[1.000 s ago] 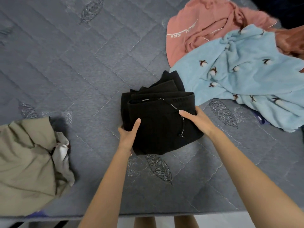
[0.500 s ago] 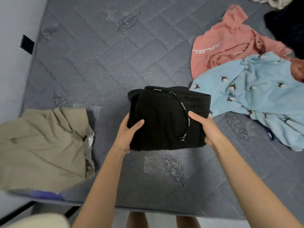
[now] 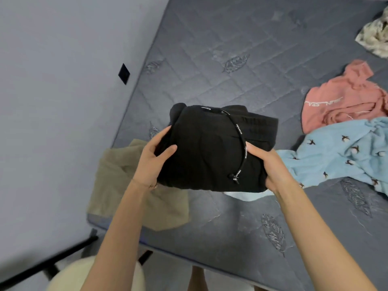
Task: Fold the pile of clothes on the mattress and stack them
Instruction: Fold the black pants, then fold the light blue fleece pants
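A folded black garment with a black drawstring is lifted above the grey quilted mattress. My left hand grips its left edge, thumb on top. My right hand grips its right edge, thumb over the drawstring. Below and to the left lies an olive-tan garment at the mattress's near left corner. A light blue garment with small dark prints lies crumpled at the right, and a pink one with white lettering lies behind it.
A pale patterned cloth sits at the far right edge. The wall runs along the mattress's left side, with a dark square plate on it. A round cream object and a dark metal bar lie below the near edge.
Both hands have lifted the folded black garment off the mattress and carried it left, toward the olive-tan garment. The view has swung left, bringing the wall into sight.
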Motion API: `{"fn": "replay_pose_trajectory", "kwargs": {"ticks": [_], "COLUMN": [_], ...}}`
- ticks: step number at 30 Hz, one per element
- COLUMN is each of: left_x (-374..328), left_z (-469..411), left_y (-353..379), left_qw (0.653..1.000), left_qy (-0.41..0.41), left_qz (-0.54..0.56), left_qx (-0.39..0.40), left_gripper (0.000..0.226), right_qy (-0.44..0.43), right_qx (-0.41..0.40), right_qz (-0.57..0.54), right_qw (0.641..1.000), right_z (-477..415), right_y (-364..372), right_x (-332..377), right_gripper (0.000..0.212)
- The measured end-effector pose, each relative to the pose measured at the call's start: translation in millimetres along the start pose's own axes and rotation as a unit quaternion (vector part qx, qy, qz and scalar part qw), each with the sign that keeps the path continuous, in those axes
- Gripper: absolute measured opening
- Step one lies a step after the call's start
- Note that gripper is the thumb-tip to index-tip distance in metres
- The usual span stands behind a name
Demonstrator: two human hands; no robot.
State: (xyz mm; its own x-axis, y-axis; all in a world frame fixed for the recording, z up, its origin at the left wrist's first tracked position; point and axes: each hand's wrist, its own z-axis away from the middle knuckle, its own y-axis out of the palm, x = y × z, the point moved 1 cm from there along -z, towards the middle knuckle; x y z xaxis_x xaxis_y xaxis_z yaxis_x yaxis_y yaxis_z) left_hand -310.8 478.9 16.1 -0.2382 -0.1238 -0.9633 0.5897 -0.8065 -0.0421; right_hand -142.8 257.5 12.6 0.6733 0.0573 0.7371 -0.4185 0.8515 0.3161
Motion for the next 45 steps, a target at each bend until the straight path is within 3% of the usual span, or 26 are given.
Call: {"fn": "replay_pose_trajectory", "kwargs": {"ticks": [3, 8, 12, 16, 21, 25, 28, 31, 34, 38, 41, 45], "left_x": [-20, -21, 27, 105, 138, 132, 127, 126, 117, 88, 74, 71], "left_z": [8, 31, 43, 49, 45, 42, 43, 41, 38, 41, 38, 23], "left_y": [-58, -149, -195, -208, -206, -207, -208, -200, -186, -151, -110, -59], "left_qw": [0.999, 0.996, 0.992, 0.975, 0.969, 0.972, 0.967, 0.944, 0.909, 0.865, 0.841, 0.815], "left_qy": [0.049, 0.064, -0.034, -0.155, -0.162, -0.137, -0.122, -0.133, -0.175, -0.075, -0.011, -0.008], "left_qz": [-0.009, 0.026, 0.017, -0.109, -0.152, -0.144, -0.164, -0.263, -0.351, -0.455, -0.521, -0.575], "left_qx": [-0.010, -0.057, -0.120, -0.114, -0.111, -0.127, -0.154, -0.145, -0.138, -0.198, -0.148, -0.069], "left_gripper": [0.051, 0.048, 0.049, 0.055, 0.054, 0.054, 0.055, 0.059, 0.069, 0.063, 0.062, 0.066], "right_qy": [0.008, 0.080, 0.163, 0.224, 0.184, 0.144, 0.148, 0.160, 0.131, 0.045, -0.049, -0.150], "right_qx": [0.038, 0.096, 0.075, -0.009, -0.057, -0.059, -0.036, -0.028, -0.015, -0.035, -0.059, -0.070], "right_qz": [-0.025, -0.068, -0.041, 0.016, 0.059, 0.070, 0.055, 0.096, 0.152, 0.185, 0.360, 0.574], "right_qw": [0.999, 0.990, 0.983, 0.974, 0.979, 0.985, 0.987, 0.982, 0.980, 0.981, 0.930, 0.802], "right_z": [10, 20, 9, -10, -23, -26, -25, -21, -22, -23, -19, -18], "right_y": [59, 139, 172, 174, 164, 162, 161, 159, 154, 145, 129, 95], "right_x": [-2, -44, -105, -171, -199, -190, -187, -193, -191, -174, -155, -125], "right_gripper": [0.058, 0.035, 0.059, 0.042, 0.027, 0.044, 0.044, 0.038, 0.048, 0.048, 0.067, 0.076]}}
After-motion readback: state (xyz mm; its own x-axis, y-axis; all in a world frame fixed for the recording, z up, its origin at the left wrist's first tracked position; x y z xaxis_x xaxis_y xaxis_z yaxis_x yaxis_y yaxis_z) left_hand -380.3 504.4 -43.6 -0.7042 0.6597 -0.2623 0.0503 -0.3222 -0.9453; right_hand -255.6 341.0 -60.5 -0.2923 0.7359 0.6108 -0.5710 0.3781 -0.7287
